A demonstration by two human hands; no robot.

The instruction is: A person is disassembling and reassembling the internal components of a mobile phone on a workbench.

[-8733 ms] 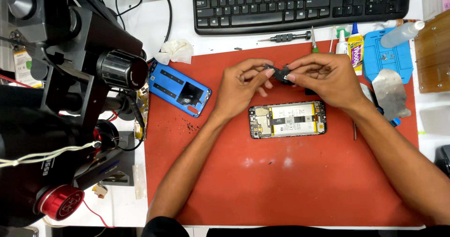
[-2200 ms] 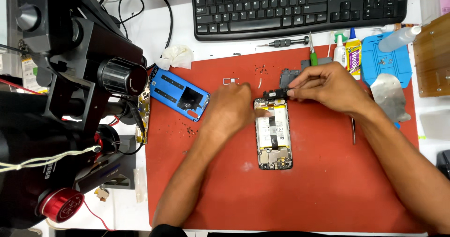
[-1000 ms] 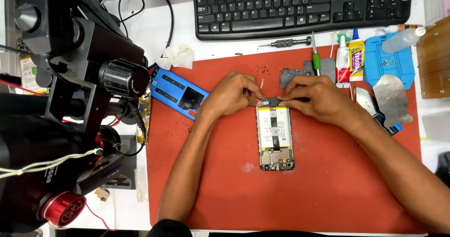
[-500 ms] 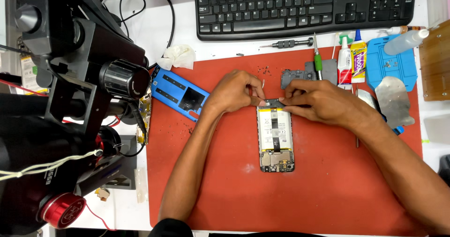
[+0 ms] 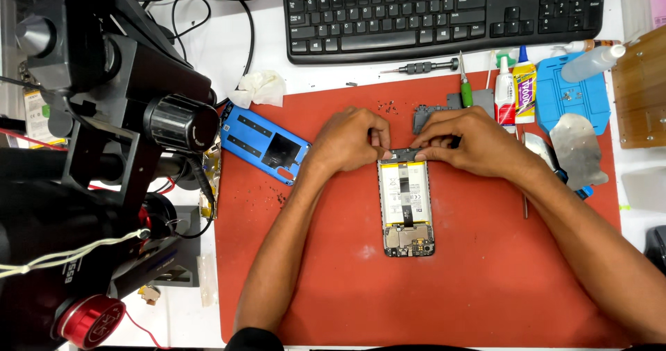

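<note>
Opened phone (image 5: 406, 209) is lying flat on the red mat (image 5: 485, 288), roughly mid-mat, long axis running near to far, back cover off so the guts face up. You can see a big pale battery in the middle with a dark flex strip down it, a yellowish band below that, and a small board full of tiny parts at the near end. A thin dark frame runs around the edge.

Both hands are at the far end of it. The left hand (image 5: 350, 139) has its fingers (image 5: 378, 134) curled tight and pinched down on the top left corner. The right hand (image 5: 472, 143) comes in from the right with its fingers (image 5: 424, 155) pressed on a thin dark plate (image 5: 401, 155) sitting across the top edge. Neither hand is open, and both are touching that top strip. I can't tell whether a tool is tucked in there.

Handling guess: light and stiff as a slab, but fragile with the cover off. I'd hold it by the long side rails of the frame, never on the flex or the near board.

Around it: blue back cover (image 5: 266, 143) to the left, a dark bracket (image 5: 427, 117) and loose screws (image 5: 387, 106) just beyond the hands, 2 glue bottles (image 5: 517, 87) far right, a keyboard (image 5: 444, 11) on the white surface (image 5: 333, 77).
</note>
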